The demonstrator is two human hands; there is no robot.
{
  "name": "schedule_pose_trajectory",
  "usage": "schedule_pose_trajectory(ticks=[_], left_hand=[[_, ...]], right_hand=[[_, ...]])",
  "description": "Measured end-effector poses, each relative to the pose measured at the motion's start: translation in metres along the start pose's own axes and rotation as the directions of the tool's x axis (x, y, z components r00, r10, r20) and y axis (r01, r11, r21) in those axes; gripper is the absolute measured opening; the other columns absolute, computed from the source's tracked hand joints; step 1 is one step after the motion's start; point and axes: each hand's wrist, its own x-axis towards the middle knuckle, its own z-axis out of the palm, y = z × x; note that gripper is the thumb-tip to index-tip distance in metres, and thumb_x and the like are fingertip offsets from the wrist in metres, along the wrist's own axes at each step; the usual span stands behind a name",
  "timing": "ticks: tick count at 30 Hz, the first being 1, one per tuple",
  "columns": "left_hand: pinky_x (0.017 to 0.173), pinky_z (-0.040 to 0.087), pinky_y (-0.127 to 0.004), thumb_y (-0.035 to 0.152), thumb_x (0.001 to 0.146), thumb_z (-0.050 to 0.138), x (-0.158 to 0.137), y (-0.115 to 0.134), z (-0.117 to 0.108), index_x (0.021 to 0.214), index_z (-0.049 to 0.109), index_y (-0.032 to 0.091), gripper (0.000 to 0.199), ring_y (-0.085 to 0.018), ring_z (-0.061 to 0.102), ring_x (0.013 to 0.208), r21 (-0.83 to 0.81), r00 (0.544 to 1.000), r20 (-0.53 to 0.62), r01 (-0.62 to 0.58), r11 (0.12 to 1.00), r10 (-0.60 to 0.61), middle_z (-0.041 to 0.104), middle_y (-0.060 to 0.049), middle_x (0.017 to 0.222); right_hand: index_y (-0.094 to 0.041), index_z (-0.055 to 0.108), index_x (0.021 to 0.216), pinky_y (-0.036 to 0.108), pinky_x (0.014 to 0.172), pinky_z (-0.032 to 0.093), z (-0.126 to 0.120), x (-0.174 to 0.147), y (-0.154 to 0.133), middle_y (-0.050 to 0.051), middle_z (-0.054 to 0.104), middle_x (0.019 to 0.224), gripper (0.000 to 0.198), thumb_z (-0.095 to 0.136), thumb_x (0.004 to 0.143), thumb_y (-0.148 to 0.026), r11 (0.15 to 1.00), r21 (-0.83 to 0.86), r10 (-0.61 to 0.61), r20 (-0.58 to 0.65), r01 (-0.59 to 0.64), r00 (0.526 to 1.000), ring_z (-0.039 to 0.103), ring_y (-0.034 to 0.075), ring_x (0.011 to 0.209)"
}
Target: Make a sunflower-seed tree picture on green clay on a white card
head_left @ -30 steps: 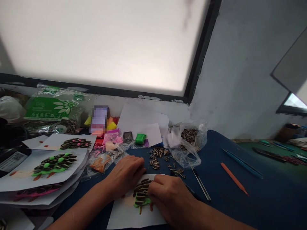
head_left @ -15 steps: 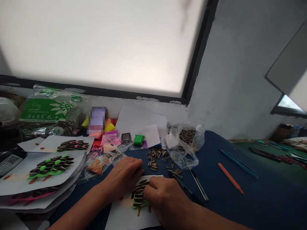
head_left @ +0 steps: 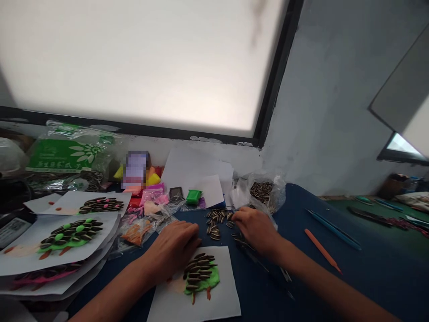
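My left hand (head_left: 179,243) lies over the upper left corner of a white paper sheet (head_left: 224,304), its fingers slightly bent and holding nothing. A hedgehog picture (head_left: 201,275) is on that sheet: light green clay body, pale head, brown legs, rows of striped sunflower seeds pressed into the left part. Bare green clay shows on the right side. My right hand (head_left: 256,228) is beyond the sheet, thumb and fingers pinched at the edge of the loose sunflower seeds (head_left: 216,217); the seed at its fingertips is barely visible.
Finished hedgehog pictures (head_left: 72,235) are stacked at left. Behind are clay packets (head_left: 152,194), a green clay packet (head_left: 193,197), a printed seed bag (head_left: 63,152) and an open plastic bag of seeds (head_left: 263,192). An orange tool (head_left: 321,250) and blue pen-like tool (head_left: 333,228) lie right.
My right hand has left the hedgehog picture and moved up and right to the loose seeds, uncovering the green clay. My left hand has stayed in place.
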Motion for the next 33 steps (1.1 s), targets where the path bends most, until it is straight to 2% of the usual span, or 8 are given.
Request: schedule_pose_trajectory(ticks=[5, 11, 16, 21, 28, 33], left_hand=[[0.061, 0.032, -0.029, 0.022, 0.095, 0.044, 0.000, -0.001, 0.001, 0.072, 0.045, 0.021, 0.023, -0.017, 0.048, 0.065, -0.009, 1.000, -0.002, 0.002, 1.000, -0.002, 0.053, 0.000, 0.070], [0.061, 0.032, -0.028, 0.022, 0.096, 0.044, -0.001, -0.001, 0.000, 0.073, 0.046, 0.020, 0.023, -0.017, 0.049, 0.065, -0.019, 1.000, 0.013, 0.006, 1.000, -0.006, 0.054, -0.001, 0.071], [0.061, 0.032, -0.029, 0.022, 0.095, 0.045, -0.001, 0.001, -0.001, 0.073, 0.046, 0.020, 0.022, -0.017, 0.049, 0.065, -0.017, 1.000, 0.012, 0.019, 1.000, -0.019, 0.054, -0.001, 0.071], [0.060, 0.033, -0.029, 0.022, 0.095, 0.044, -0.001, 0.002, -0.003, 0.073, 0.047, 0.020, 0.022, -0.017, 0.049, 0.064, -0.033, 1.000, 0.009, 0.008, 0.999, -0.007, 0.055, -0.001, 0.071], [0.060, 0.032, -0.029, 0.022, 0.094, 0.044, -0.001, -0.002, 0.002, 0.071, 0.046, 0.021, 0.023, -0.018, 0.049, 0.064, -0.013, 1.000, -0.022, -0.006, 1.000, 0.006, 0.054, -0.001, 0.069], [0.059, 0.031, -0.028, 0.022, 0.094, 0.044, 0.000, -0.003, 0.002, 0.072, 0.046, 0.021, 0.022, -0.017, 0.048, 0.064, -0.022, 0.999, -0.031, -0.011, 1.000, 0.010, 0.053, 0.000, 0.069]], right_hand=[[-0.017, 0.075, 0.107, 0.028, 0.080, 0.048, 0.014, 0.007, 0.017, 0.010, 0.070, 0.102, 0.025, 0.056, 0.093, -0.010, 0.999, 0.037, -0.038, 0.022, 0.037, 0.999, 0.066, 0.022, 0.095], [-0.016, 0.076, 0.098, 0.025, 0.079, 0.049, 0.016, 0.004, 0.008, 0.007, 0.071, 0.097, 0.020, 0.059, 0.091, -0.009, 0.988, 0.117, -0.111, 0.049, 0.105, 0.993, 0.066, 0.018, 0.088], [-0.017, 0.075, 0.098, 0.027, 0.078, 0.048, 0.015, 0.004, 0.005, 0.007, 0.068, 0.097, 0.016, 0.064, 0.089, -0.010, 0.982, 0.149, -0.120, 0.036, 0.113, 0.992, 0.065, 0.018, 0.089], [-0.015, 0.069, 0.087, 0.028, 0.075, 0.045, 0.017, 0.003, 0.002, 0.006, 0.065, 0.093, 0.010, 0.064, 0.086, -0.006, 0.980, 0.149, -0.137, 0.015, 0.133, 0.990, 0.061, 0.019, 0.087], [-0.015, 0.063, 0.092, 0.026, 0.065, 0.038, 0.006, -0.002, -0.002, 0.004, 0.065, 0.083, 0.016, 0.052, 0.089, -0.004, 0.970, 0.196, -0.137, -0.037, 0.142, 0.990, 0.057, 0.016, 0.072], [-0.015, 0.068, 0.087, 0.023, 0.061, 0.040, -0.006, -0.006, -0.007, 0.002, 0.068, 0.079, 0.014, 0.059, 0.084, -0.004, 0.946, 0.293, -0.155, 0.045, 0.136, 0.987, 0.058, 0.013, 0.067]])
